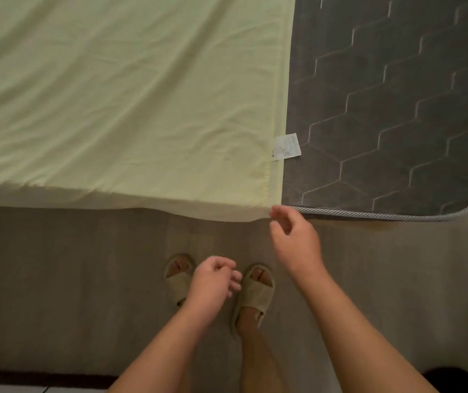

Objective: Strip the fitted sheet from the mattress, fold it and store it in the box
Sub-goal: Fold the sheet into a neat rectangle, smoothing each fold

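Observation:
A pale green fitted sheet (119, 103) lies spread over the left part of the grey quilted mattress (391, 114), its near edge hanging a little over the mattress side. A white care label (286, 146) sticks out at its right hem. My right hand (292, 236) hovers at the sheet's near right corner, fingers loosely curled, holding nothing. My left hand (213, 282) hangs lower over my feet, fingers relaxed and empty. No box is in view.
The mattress's right part is bare, with a corded trim along its near edge (369, 214). Below it is a brown floor (71, 279), where my feet stand in beige slippers (255, 293). A dark object (454, 378) sits at the bottom right.

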